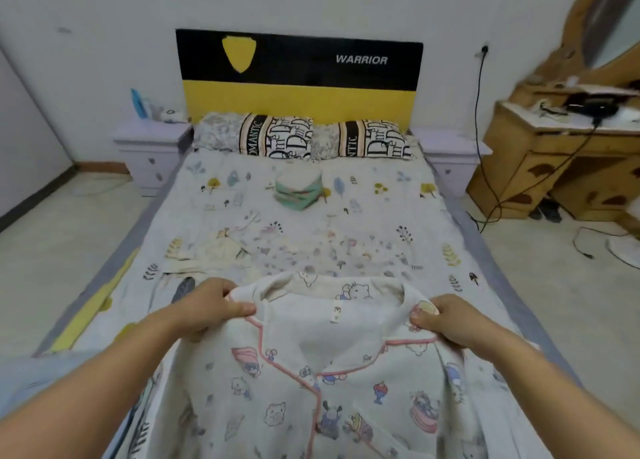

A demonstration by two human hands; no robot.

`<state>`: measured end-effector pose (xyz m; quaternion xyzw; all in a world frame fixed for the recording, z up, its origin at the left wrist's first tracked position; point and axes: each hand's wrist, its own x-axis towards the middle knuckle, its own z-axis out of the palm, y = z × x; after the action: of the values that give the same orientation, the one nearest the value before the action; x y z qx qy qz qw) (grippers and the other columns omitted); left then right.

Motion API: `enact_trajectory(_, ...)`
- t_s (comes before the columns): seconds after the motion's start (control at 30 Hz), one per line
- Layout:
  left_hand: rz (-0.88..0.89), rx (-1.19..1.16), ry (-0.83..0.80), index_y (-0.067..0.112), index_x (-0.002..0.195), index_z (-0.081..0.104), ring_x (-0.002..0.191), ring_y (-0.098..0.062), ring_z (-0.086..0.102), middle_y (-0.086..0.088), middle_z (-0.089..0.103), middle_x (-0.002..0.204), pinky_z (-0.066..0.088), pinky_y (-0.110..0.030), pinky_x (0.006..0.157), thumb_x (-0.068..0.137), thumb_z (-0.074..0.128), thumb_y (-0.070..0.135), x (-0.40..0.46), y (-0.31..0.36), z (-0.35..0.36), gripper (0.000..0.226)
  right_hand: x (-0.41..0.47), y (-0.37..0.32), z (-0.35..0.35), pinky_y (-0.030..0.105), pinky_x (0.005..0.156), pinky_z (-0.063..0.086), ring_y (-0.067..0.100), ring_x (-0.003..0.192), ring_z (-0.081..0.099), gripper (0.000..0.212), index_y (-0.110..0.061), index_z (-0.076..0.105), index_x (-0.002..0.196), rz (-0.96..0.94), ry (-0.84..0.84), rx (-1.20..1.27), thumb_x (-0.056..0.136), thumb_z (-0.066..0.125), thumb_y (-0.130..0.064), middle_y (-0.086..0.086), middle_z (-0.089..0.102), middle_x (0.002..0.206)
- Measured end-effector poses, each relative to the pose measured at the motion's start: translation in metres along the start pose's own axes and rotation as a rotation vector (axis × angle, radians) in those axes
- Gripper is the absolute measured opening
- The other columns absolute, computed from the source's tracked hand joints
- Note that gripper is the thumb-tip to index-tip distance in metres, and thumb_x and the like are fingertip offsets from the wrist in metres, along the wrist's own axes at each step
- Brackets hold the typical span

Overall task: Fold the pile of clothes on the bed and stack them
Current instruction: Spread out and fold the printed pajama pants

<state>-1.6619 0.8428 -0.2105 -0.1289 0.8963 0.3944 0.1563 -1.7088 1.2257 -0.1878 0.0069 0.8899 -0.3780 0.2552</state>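
Note:
A white pyjama top (332, 382) with cartoon prints and pink piping hangs spread in front of me, over the near end of the bed (426, 223). My left hand (204, 308) pinches its left shoulder beside the collar. My right hand (446, 316) pinches the right shoulder. A cream and yellow garment (211, 252) lies crumpled on the bedsheet beyond my left hand. A folded stack of green and cream clothes (298, 190) sits mid-bed, near the pillows.
Two patterned pillows (304, 139) lean at the black and yellow headboard (301, 77). Pale nightstands (152, 150) flank the bed. A wooden dressing table (561, 160) with black cables stands at the right. A light blue cloth (38, 379) lies at the lower left.

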Motion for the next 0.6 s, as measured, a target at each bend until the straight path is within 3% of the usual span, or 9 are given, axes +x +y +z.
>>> enact_trajectory(0.1, -0.053, 0.090, -0.120, 0.020, 0.059, 0.045, 0.048, -0.008, 0.045, 0.008, 0.045, 0.053, 0.032, -0.020, 0.048, 0.075, 0.073, 0.035, 0.034, -0.031, 0.029, 0.035, 0.043, 0.033, 0.029, 0.022, 0.049, 0.033, 0.009, 0.052, 0.048, 0.028, -0.014, 0.058, 0.060, 0.042, 0.046, -0.049, 0.086, 0.065, -0.020, -0.003, 0.055, 0.054)
enact_trajectory(0.2, -0.073, 0.120, -0.165, 0.019, 0.061, 0.046, 0.053, -0.011, 0.042, 0.004, 0.043, 0.059, 0.031, -0.024, 0.051, 0.080, 0.068, 0.031, 0.068, -0.052, 0.048, 0.032, 0.087, 0.052, 0.046, 0.026, 0.051, 0.032, 0.011, 0.056, 0.048, 0.022, -0.013, 0.057, 0.066, 0.075, 0.098, -0.102, 0.084, 0.065, -0.022, 0.001, 0.056, 0.063)
enact_trajectory(0.4, 0.031, 0.273, 0.194, 0.014, 0.068, 0.045, 0.059, -0.015, 0.043, 0.000, 0.047, 0.063, 0.025, -0.028, 0.050, 0.085, 0.064, 0.029, 0.150, -0.058, 0.085, 0.030, 0.180, 0.073, 0.067, 0.025, 0.048, 0.026, 0.024, 0.068, 0.049, 0.034, -0.018, 0.040, 0.063, 0.036, 0.288, -0.182, 0.088, 0.061, -0.027, 0.000, 0.049, 0.064)
enact_trajectory(0.53, 0.079, 0.295, 0.402, 0.007, 0.073, 0.043, 0.060, -0.025, 0.044, -0.002, 0.044, 0.059, 0.024, -0.032, 0.049, 0.086, 0.063, 0.034, 0.207, -0.064, 0.107, 0.036, 0.239, 0.082, 0.075, 0.030, 0.061, 0.031, 0.034, 0.088, 0.058, 0.018, -0.005, 0.056, 0.089, 0.006, 0.442, -0.255, 0.090, 0.057, -0.023, 0.020, 0.063, 0.090)
enact_trajectory(0.6, 0.084, 0.299, 0.520, 0.008, 0.075, 0.042, 0.061, -0.029, 0.049, -0.004, 0.046, 0.060, 0.025, -0.033, 0.050, 0.087, 0.061, 0.036, 0.233, -0.067, 0.117, 0.036, 0.265, 0.086, 0.078, 0.033, 0.066, 0.031, 0.038, 0.094, 0.057, 0.019, -0.004, 0.053, 0.089, -0.027, 0.539, -0.274, 0.091, 0.054, -0.023, 0.024, 0.061, 0.095)
